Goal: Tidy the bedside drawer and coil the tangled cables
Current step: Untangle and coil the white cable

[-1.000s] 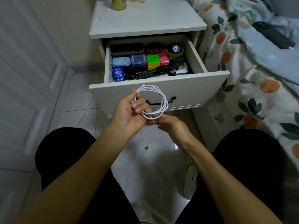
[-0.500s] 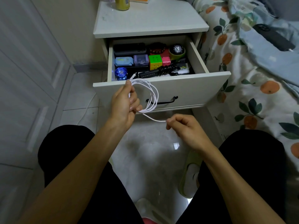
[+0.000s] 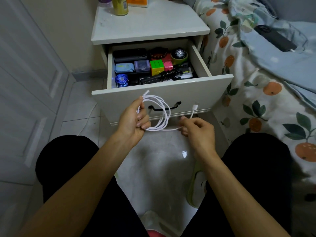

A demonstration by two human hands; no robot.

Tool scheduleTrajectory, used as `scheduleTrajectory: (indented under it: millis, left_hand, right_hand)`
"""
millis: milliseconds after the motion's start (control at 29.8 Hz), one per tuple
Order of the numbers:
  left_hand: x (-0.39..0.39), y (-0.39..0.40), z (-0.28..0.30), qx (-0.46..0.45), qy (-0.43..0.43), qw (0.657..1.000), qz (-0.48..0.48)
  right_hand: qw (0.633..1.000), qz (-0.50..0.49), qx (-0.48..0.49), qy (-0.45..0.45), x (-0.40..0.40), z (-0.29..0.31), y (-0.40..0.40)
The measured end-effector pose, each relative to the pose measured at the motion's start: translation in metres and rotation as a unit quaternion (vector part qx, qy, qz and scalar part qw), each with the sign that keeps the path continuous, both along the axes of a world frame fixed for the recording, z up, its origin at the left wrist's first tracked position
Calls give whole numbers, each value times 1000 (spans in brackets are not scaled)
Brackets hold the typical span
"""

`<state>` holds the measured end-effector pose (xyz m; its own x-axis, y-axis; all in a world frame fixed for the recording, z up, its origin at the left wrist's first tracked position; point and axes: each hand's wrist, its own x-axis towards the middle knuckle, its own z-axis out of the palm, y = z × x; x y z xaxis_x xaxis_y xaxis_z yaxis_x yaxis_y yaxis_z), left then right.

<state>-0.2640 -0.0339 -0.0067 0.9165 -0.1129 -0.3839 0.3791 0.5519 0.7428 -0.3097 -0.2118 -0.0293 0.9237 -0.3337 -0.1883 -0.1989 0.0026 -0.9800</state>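
Note:
A white cable [image 3: 164, 113] hangs in loops in front of the open bedside drawer [image 3: 171, 94]. My left hand [image 3: 135, 120] grips the loops, and one plug end sticks up above its fingers. To the right, my right hand [image 3: 196, 129] pinches the loose end of the cable, whose plug points up. The drawer holds several small things: a colourful cube [image 3: 156, 66], a blue yo-yo [image 3: 121, 79], a watch [image 3: 179, 53], a black coiled cable [image 3: 168, 75] and small boxes.
The white nightstand top [image 3: 153, 24] carries a yellow can [image 3: 120, 6] and an orange box. A bed with a fruit-print sheet [image 3: 256, 86] lies to the right, a white panelled door [image 3: 25, 82] to the left. Slippers sit on the tiled floor [image 3: 162, 156] between my knees.
My right hand has drawn the cable's free end out to the right, and its plug now points up. My left hand has kept hold of the loops in front of the drawer.

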Motion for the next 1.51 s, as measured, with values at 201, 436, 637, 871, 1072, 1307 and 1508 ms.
scheduleTrajectory:
  millis: [201, 436, 637, 871, 1072, 1307, 1508]
  left_hand:
    - [-1, -14, -2, 21, 19, 997, -77]
    - [5, -24, 0, 60, 20, 990, -126]
    - [8, -27, 0, 56, 13, 992, -109]
    - [5, -24, 4, 36, 8, 995, -97]
    - [14, -6, 10, 36, 39, 989, -136]
    - [18, -1, 13, 99, 21, 982, -160]
    - [31, 6, 20, 138, 13, 978, -156]
  right_hand:
    - [991, -69, 78, -82, 4, 9, 10]
    - [991, 20, -65, -118, 3, 16, 23]
    - [985, 34, -99, -135, 8, 16, 31]
    - [980, 86, -149, -96, 21, 16, 32]
    - [978, 206, -40, 0, 34, 30, 22]
    - [965, 252, -62, 21, 39, 32, 28]
    - [961, 267, -53, 47, 56, 32, 24]
